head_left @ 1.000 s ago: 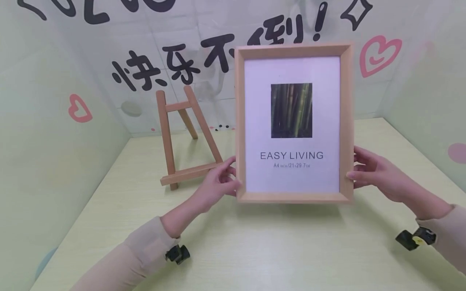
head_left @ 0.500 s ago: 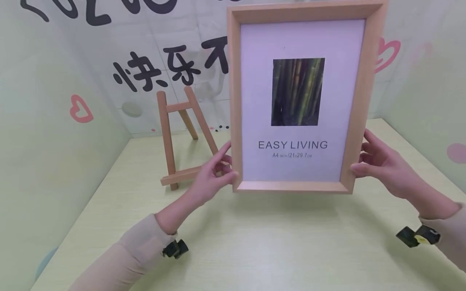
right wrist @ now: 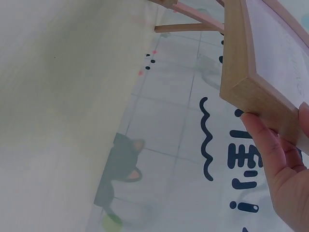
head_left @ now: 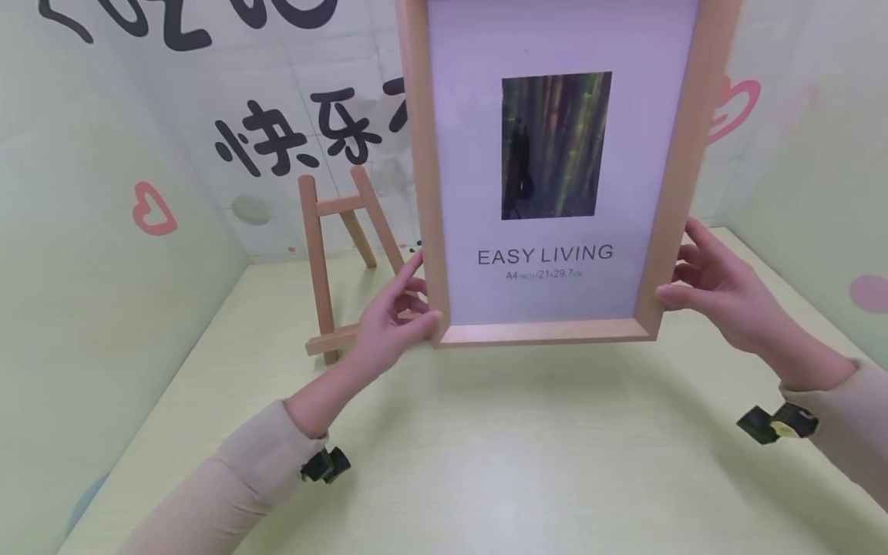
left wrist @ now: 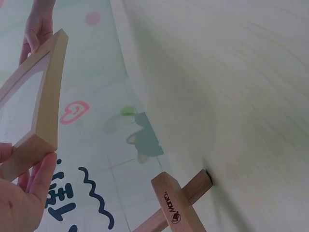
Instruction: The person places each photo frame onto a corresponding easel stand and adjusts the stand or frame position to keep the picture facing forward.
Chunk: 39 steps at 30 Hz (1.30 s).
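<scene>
Held up above the table is a picture frame [head_left: 548, 331] of light wood, with a white sheet [head_left: 472, 154] reading "EASY LIVING" and a small bamboo photo [head_left: 555, 146]. Its top edge runs out of the head view. My left hand [head_left: 388, 324] grips the lower left side, thumb in front and fingers behind. On the opposite side my right hand [head_left: 735, 301] holds the lower right edge the same way. Behind my left hand stands a small wooden easel [head_left: 315, 254], partly covered by hand and frame. In the left wrist view the easel's ledge [left wrist: 176, 205] shows close by.
The pale wood-grain table [head_left: 527, 462] lies below the frame. At the back rises a white wall [head_left: 388, 46] with black lettering, and side walls [head_left: 76, 231] with printed hearts stand left and right. Each wrist carries a small black camera [head_left: 326, 465].
Both hands have raised the picture frame and brought it nearer, so it looks larger. Over the last half second it has also shifted a little left. The easel has stayed put.
</scene>
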Available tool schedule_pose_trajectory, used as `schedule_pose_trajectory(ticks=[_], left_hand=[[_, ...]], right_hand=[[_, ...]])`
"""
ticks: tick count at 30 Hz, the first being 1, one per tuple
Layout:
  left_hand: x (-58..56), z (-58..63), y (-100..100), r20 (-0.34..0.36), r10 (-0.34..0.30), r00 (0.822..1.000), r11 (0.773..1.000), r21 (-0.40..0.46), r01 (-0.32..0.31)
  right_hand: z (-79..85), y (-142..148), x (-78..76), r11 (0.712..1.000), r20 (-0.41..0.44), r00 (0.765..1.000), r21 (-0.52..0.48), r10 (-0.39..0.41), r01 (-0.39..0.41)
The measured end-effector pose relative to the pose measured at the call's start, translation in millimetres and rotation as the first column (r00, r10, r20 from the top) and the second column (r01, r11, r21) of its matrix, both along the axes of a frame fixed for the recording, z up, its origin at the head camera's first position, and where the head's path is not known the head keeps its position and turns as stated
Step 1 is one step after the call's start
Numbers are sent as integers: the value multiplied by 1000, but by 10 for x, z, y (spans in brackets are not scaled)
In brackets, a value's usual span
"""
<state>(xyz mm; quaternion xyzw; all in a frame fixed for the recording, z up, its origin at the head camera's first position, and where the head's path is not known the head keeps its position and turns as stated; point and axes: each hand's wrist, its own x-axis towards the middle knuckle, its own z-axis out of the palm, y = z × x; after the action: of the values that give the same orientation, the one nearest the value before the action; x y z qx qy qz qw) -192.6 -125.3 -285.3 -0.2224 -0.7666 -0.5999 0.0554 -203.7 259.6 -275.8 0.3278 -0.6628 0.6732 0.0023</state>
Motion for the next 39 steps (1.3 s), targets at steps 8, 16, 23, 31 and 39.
schedule_pose_trajectory(ticks=[8, 16, 23, 31, 39], left_hand=[[-72, 80, -90, -30, 44, 999, 999, -24, -45], [-136, 169, -220, -50, 74, 996, 997, -27, -75], [-238, 202, -378, -43, 118, 992, 990, -77, -121], [-364, 159, -544, -69, 104, 992, 994, -32, -107], [-448, 144, -728, -101, 117, 988, 992, -32, -121]], right_hand=[[90, -113, -170, 1000, -23, 1000, 19, -19, 19], [167, -280, -336, 998, -43, 998, 48, -50, 52], [168, -449, -518, 996, -33, 996, 50, -78, 80], [146, -630, -728, 998, -27, 998, 18, -62, 63], [121, -826, -895, 986, -30, 992, 108, -126, 129]])
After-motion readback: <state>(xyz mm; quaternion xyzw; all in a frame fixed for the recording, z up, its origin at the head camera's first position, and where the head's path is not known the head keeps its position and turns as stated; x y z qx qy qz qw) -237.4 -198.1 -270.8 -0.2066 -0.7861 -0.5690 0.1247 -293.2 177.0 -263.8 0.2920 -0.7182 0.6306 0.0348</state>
